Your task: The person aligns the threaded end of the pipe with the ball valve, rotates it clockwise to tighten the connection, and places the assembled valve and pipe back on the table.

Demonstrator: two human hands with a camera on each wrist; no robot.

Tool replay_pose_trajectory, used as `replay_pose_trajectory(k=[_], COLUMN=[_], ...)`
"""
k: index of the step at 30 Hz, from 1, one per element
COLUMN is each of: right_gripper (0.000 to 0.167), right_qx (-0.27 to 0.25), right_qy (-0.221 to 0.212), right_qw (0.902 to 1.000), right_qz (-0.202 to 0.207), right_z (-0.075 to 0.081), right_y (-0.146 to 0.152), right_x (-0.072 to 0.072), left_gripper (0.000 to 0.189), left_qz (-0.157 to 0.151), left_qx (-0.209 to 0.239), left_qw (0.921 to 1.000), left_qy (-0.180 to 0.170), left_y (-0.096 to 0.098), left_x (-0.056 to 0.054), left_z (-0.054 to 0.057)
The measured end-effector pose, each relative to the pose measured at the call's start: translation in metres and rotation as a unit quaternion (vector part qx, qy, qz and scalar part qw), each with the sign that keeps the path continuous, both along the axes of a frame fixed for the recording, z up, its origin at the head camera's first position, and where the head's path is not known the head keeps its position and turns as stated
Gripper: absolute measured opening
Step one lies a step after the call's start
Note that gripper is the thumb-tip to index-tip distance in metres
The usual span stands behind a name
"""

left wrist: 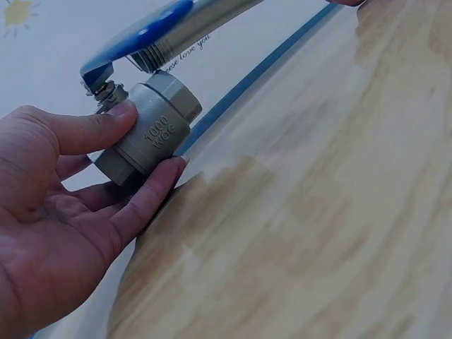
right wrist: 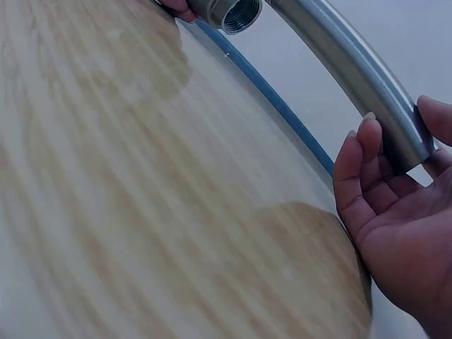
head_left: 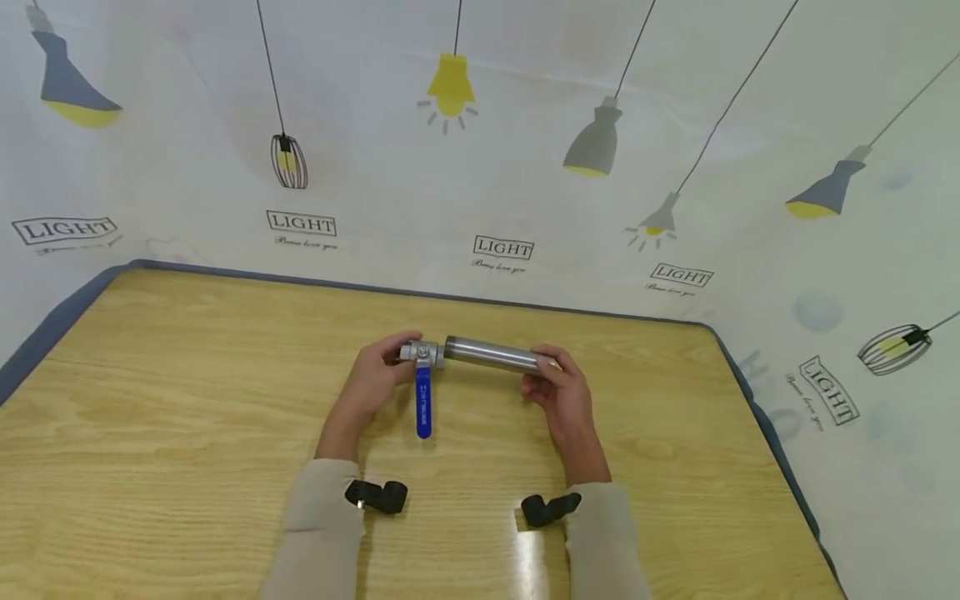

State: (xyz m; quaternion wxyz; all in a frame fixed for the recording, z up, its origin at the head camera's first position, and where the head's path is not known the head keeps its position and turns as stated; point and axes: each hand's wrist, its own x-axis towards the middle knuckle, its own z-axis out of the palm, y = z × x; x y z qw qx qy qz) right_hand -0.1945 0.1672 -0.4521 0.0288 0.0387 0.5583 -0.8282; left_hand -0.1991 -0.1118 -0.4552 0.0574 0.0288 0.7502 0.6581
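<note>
A steel ball valve (left wrist: 152,131) with "1000 WOG" on its body is held between the thumb and fingers of my left hand (head_left: 372,375). Its blue lever handle (head_left: 423,404) points toward me in the head view. My right hand (head_left: 568,400) grips the right end of a metal pipe (head_left: 491,353), whose threaded left end lies close to the valve. In the right wrist view the valve's threaded opening (right wrist: 242,15) shows beside the pipe, and the two look apart. Both parts are held above the wooden table (head_left: 465,467).
A white wall covering (head_left: 375,192) printed with lamps and "LIGHT" labels stands behind and beside the table. Blue-grey edging (head_left: 405,292) runs along the table's far side. Each sleeve carries a black wrist mount, one on the left (head_left: 378,496) and one on the right (head_left: 550,509).
</note>
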Motion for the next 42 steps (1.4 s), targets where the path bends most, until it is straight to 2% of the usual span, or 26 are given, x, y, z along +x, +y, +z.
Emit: replay_pose_trajectory(k=[7,16,25,35,42], right_gripper=[0.012,0.013,0.018,0.023,0.03], right_qx=[-0.004,0.008,0.042,0.057,0.079], right_qy=[0.03,0.018,0.019,0.02,0.029], right_qw=[0.9995,0.9998,0.9988,0.9976,0.9949], right_qz=[0.013,-0.006,0.014,0.035,0.056], right_z=[-0.0019,-0.0028,-0.0016,-0.0019,0.0012], right_y=[-0.0031,-0.002,-0.0019,0.0016,0.0015], right_x=[0.0013,0.0007,-0.0002,0.0016,-0.0002], left_gripper=[0.046,0.049,0.049,0.045,0.045], left_qz=[0.008,0.044,0.046,0.044,0.045], left_qx=[0.02,0.057,0.068,0.063,0.061], left_qw=[0.9998,0.9973,0.9966,0.9969,0.9969], left_qy=[-0.004,-0.011,-0.003,0.019,0.02], left_y=[0.0,-0.0053,-0.0077,-0.0064,-0.0078], left_x=[0.0008,0.0018,0.0028,0.0045,0.0047], left_z=[0.0002,0.0037,0.0068,0.0016,0.0057])
